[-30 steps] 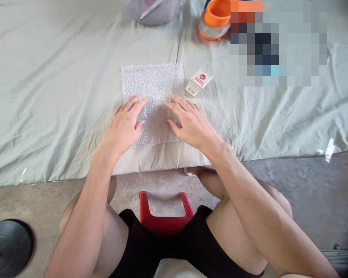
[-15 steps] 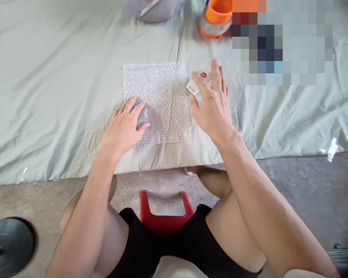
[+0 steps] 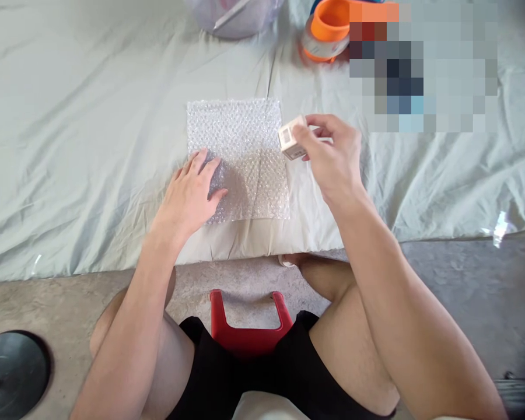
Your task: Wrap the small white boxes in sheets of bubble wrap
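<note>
Right hand (image 3: 338, 160) pinches small box (image 3: 289, 139), presumably pickup step; left hand (image 3: 189, 193), spread, rests on bubble wrap (image 3: 254, 166) left of grip. Next likely calls for leftward carry.

Cloth-covered table (image 3: 91, 175): bubble-wrap sheet (image 3: 254, 169) up front; translucent tub (image 3: 245, 20), orange tape dispenser (image 3: 326, 32) behind
Concrete floor (image 3: 464, 297): red stool (image 3: 249, 338), black disc (image 3: 21, 361)

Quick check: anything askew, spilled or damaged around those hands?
Nothing looks spilled or damaged: bubble wrap lies flat, and the right hand holds the small box. Only the cloth is wrinkled, and a pixelated patch hides part of the upper right.
</note>
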`<state>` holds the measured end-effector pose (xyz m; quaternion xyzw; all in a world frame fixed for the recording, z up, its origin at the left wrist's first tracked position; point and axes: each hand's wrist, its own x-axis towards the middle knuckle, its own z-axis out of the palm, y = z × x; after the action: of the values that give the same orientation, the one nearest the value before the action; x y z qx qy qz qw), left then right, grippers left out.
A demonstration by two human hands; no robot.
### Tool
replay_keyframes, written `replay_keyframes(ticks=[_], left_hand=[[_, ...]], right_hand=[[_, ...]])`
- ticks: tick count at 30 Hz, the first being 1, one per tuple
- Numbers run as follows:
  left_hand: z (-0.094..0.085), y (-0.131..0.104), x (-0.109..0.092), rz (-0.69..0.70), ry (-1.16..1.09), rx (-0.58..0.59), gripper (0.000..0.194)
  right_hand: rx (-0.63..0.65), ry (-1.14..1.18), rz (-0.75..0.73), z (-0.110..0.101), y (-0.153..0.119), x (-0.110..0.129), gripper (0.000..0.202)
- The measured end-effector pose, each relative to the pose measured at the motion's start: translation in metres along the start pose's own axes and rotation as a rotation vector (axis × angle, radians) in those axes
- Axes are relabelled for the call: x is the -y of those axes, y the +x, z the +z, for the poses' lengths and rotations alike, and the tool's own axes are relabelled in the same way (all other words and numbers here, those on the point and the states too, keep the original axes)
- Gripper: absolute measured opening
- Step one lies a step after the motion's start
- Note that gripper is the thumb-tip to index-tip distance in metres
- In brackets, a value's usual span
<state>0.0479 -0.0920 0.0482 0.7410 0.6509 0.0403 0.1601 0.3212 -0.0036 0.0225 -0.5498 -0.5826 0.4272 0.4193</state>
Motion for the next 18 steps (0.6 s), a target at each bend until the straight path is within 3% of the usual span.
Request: replay_keyframes(ticks=[3,6,15,18], left_hand=[[-0.001,0.000,-0.002,-0.005,0.007,0.011,0.061],[-0.004,0.000,-0.005,-0.024,0.020,0.037,0.062],[0.000,0.001,0.000,-0.006,0.003,0.010,0.062],[-0.001,0.001,-0.001,-0.013,0.015,0.019,0.062]], right_hand=[[-0.012,0.349,0.228,0.007,-0.005,0.018,0.051],[0.180,0.417,0.317,0.012,-0.011,0.028,0.063],[0.461,0.394,0.329,0.023,-0.029,0.037,0.064],[0.447,0.379,0.241,0.033,-0.034,0.040,0.051]])
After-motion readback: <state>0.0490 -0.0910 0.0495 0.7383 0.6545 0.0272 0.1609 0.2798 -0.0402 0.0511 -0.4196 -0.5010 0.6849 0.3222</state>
